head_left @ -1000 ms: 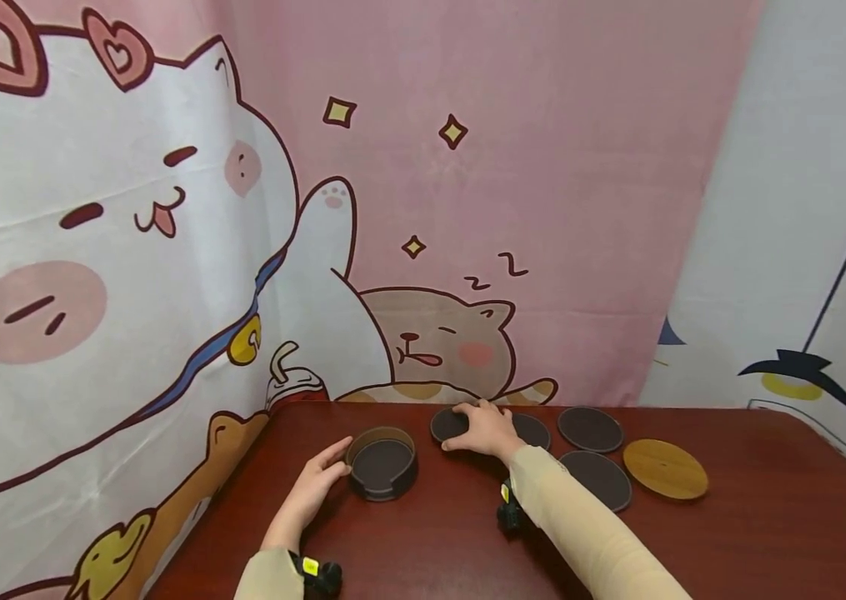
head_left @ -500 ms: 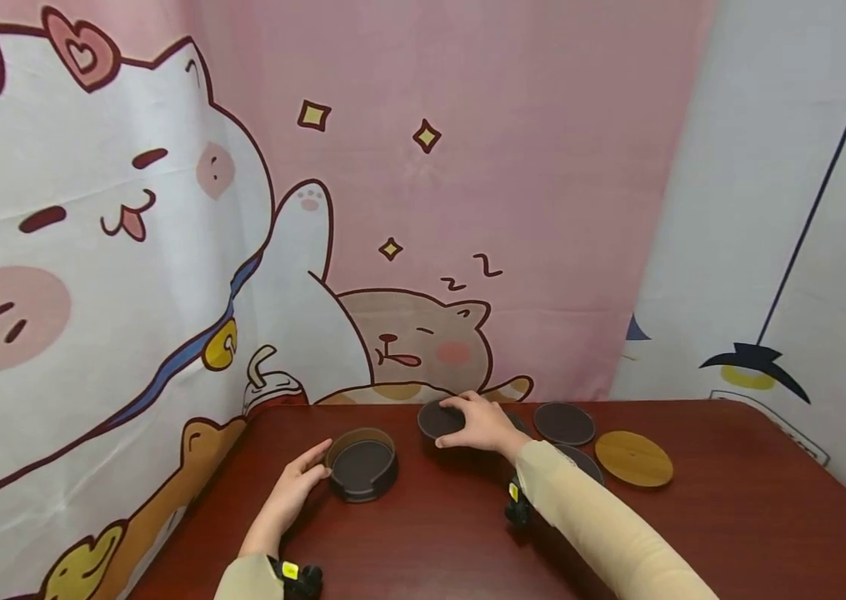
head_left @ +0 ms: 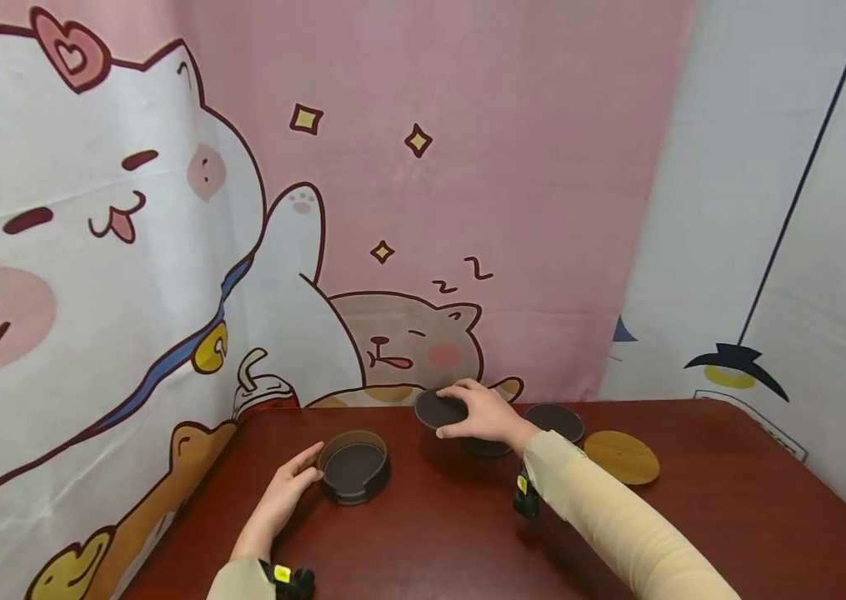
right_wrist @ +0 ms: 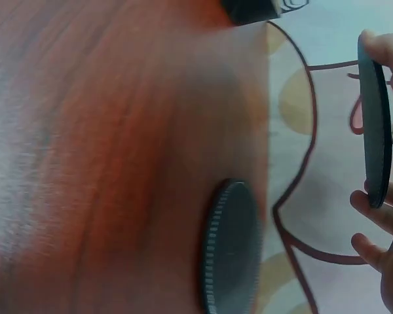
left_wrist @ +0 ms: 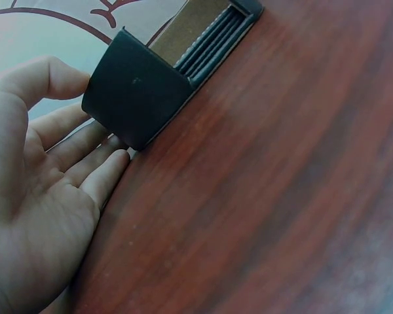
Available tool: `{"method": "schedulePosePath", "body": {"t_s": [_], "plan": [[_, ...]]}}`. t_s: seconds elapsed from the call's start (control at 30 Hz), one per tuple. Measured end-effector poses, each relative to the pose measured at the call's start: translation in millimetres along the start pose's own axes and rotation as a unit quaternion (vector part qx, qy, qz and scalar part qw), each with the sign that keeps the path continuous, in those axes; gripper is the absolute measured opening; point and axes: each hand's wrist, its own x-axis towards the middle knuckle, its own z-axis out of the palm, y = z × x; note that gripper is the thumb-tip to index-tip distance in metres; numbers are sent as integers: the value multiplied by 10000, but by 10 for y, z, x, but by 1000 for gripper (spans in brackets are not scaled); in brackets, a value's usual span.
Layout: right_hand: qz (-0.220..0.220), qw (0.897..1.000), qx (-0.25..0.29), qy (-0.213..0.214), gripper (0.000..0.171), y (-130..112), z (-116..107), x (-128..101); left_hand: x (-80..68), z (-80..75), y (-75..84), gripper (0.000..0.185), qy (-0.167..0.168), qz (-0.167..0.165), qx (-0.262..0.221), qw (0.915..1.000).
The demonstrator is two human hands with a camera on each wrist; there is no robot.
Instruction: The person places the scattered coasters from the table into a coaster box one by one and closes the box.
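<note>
My right hand (head_left: pixel 488 414) pinches a round dark coaster (head_left: pixel 439 409) between thumb and fingers, raised above the far part of the table. In the right wrist view the coaster (right_wrist: pixel 376 124) appears edge-on, apart from the tabletop. Left of it stands a round dark coaster holder (head_left: pixel 355 468) with a brown inner wall and a notch in front. The left wrist view shows several layered coasters (left_wrist: pixel 216 44) inside the holder. My left hand (head_left: pixel 283 500) rests its extended fingers against the holder's left side, also seen as fingers (left_wrist: pixel 95 180) beside the dark wall.
Under my right hand lies another dark coaster (head_left: pixel 488 447). Farther right are a dark coaster (head_left: pixel 556 422) and a yellowish wooden disc (head_left: pixel 622 457), on the reddish-brown table (head_left: pixel 423 533). A printed cartoon curtain (head_left: pixel 528 208) hangs just behind the table's far edge.
My right hand has lifted the coaster off the table, uncovering where it lay. The left hand has stayed at the holder. The head view has turned slightly to the right.
</note>
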Motion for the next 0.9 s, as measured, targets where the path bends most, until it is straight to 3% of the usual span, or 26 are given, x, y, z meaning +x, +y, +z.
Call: {"method": "schedulePosePath", "body": {"t_s": [0.63, 0.9], "plan": [[-219, 9995, -124, 205, 77, -155, -452, 178, 27, 29, 0, 56, 39, 51, 66, 10000], [-193, 9995, -129, 195, 77, -238, -475, 226, 2, 6, -5, 57, -28, 38, 76, 10000]]}}
